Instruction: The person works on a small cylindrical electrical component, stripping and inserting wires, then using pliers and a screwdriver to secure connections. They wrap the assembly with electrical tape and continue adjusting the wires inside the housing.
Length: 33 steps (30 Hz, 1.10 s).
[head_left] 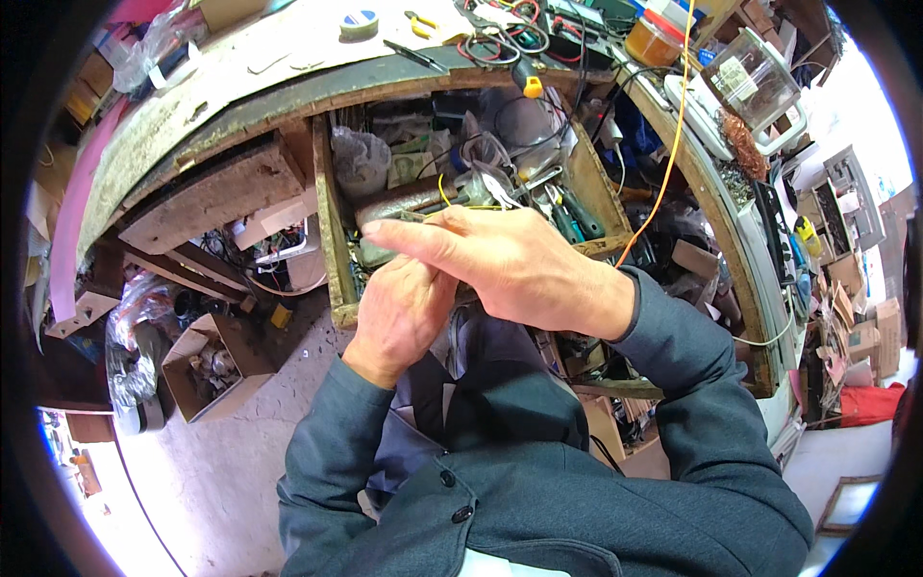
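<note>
My hands meet above an open wooden drawer (336,240). My right hand (529,262) lies over the fingers of my left hand (399,317), its index finger or thumb reaching out to the left. The left hand is closed, its fingertips hidden beneath the right. Whatever they grip between them is out of sight. A thin yellow wire (442,188) shows just beyond the right hand; I cannot tell whether it runs into the grip. In the drawer lie a plastic-wrapped jar (361,159), a brown cylindrical piece (404,200) and green-handled tools (581,213).
On the worktop lie a tape roll (359,26), yellow-handled pliers (420,24), a pen (415,56) and tangled test leads (505,40). An orange cable (673,144) hangs down on the right. A clear container (752,79) stands behind it. On the floor at left is a cardboard box (216,370).
</note>
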Each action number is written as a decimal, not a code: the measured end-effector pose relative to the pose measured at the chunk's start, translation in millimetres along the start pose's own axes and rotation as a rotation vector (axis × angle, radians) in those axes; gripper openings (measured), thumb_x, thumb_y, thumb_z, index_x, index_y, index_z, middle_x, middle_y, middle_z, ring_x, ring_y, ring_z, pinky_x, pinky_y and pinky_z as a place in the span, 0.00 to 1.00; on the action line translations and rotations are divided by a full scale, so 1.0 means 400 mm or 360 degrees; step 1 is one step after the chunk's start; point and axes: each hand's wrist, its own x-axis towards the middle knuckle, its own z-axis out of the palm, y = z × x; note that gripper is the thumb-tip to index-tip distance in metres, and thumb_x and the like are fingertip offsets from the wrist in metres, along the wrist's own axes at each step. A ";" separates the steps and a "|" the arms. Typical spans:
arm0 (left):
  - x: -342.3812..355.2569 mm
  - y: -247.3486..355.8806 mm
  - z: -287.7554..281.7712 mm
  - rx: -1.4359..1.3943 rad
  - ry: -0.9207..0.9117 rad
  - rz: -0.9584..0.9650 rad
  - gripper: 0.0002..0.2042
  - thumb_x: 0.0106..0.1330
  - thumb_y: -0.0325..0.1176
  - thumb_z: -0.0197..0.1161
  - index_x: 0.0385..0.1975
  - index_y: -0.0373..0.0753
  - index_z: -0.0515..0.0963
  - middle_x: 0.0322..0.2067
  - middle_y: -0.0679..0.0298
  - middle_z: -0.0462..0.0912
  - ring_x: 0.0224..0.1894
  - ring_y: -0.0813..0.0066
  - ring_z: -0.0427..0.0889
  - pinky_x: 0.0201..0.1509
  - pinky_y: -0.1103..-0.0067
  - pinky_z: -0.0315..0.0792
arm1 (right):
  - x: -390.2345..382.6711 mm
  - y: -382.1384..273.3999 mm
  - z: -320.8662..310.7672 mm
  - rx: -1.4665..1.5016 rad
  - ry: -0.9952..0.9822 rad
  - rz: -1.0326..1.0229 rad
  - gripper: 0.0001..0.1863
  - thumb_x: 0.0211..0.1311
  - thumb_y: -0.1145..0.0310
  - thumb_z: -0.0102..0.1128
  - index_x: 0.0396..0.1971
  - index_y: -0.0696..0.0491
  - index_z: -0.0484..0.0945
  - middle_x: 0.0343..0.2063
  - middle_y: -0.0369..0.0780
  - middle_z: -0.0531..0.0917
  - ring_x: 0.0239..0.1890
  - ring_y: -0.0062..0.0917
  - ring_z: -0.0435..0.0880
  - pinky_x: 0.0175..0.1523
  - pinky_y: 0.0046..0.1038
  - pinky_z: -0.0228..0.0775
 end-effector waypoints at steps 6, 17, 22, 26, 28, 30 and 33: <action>0.002 -0.004 0.008 -0.0012 -0.0048 -0.0041 0.12 0.64 0.26 0.64 0.47 0.33 0.79 0.39 0.54 0.83 0.42 0.51 0.86 0.44 0.62 0.81 | -0.010 -0.005 -0.016 -0.0087 0.0023 0.0004 0.40 0.60 0.75 0.62 0.75 0.40 0.72 0.27 0.37 0.77 0.25 0.33 0.84 0.29 0.33 0.79; 0.001 -0.002 0.006 -0.0074 0.0039 -0.0033 0.11 0.64 0.25 0.63 0.46 0.33 0.80 0.40 0.54 0.84 0.42 0.51 0.86 0.43 0.62 0.81 | -0.002 -0.014 -0.016 -0.0103 -0.0044 0.0106 0.36 0.57 0.81 0.65 0.69 0.44 0.80 0.37 0.39 0.90 0.32 0.31 0.90 0.33 0.27 0.83; 0.006 0.008 -0.004 -0.0090 -0.0011 -0.0132 0.11 0.65 0.25 0.64 0.46 0.35 0.81 0.39 0.54 0.84 0.42 0.50 0.86 0.43 0.61 0.81 | 0.014 -0.011 -0.025 -0.0007 -0.0118 0.0114 0.38 0.57 0.80 0.64 0.71 0.42 0.76 0.33 0.39 0.86 0.30 0.33 0.88 0.32 0.30 0.81; 0.011 0.013 -0.005 -0.0094 -0.0017 -0.0192 0.11 0.66 0.26 0.64 0.47 0.35 0.81 0.39 0.54 0.84 0.41 0.50 0.85 0.44 0.61 0.81 | 0.011 0.006 -0.009 0.0104 -0.0106 0.0088 0.42 0.57 0.79 0.62 0.75 0.39 0.70 0.26 0.39 0.79 0.26 0.36 0.85 0.29 0.34 0.79; 0.010 0.008 0.002 -0.0125 0.0023 -0.0152 0.10 0.66 0.26 0.64 0.46 0.35 0.81 0.38 0.55 0.84 0.41 0.50 0.85 0.44 0.61 0.81 | -0.001 0.008 -0.003 -0.0005 -0.0088 0.0085 0.40 0.59 0.78 0.62 0.75 0.39 0.71 0.26 0.39 0.79 0.25 0.35 0.85 0.29 0.34 0.79; 0.004 0.005 0.004 -0.0127 0.0036 -0.0127 0.10 0.66 0.25 0.64 0.46 0.35 0.81 0.38 0.55 0.84 0.41 0.50 0.85 0.44 0.61 0.81 | -0.002 0.000 -0.001 -0.0053 -0.0057 0.0084 0.38 0.61 0.75 0.62 0.74 0.40 0.72 0.26 0.38 0.79 0.25 0.34 0.85 0.28 0.34 0.79; 0.000 0.002 0.004 -0.0111 0.0008 -0.0117 0.10 0.66 0.25 0.64 0.46 0.34 0.80 0.38 0.54 0.83 0.41 0.50 0.85 0.44 0.61 0.81 | -0.002 -0.003 0.006 -0.0103 -0.0008 0.0087 0.36 0.62 0.73 0.62 0.73 0.39 0.73 0.26 0.37 0.79 0.25 0.32 0.85 0.28 0.33 0.79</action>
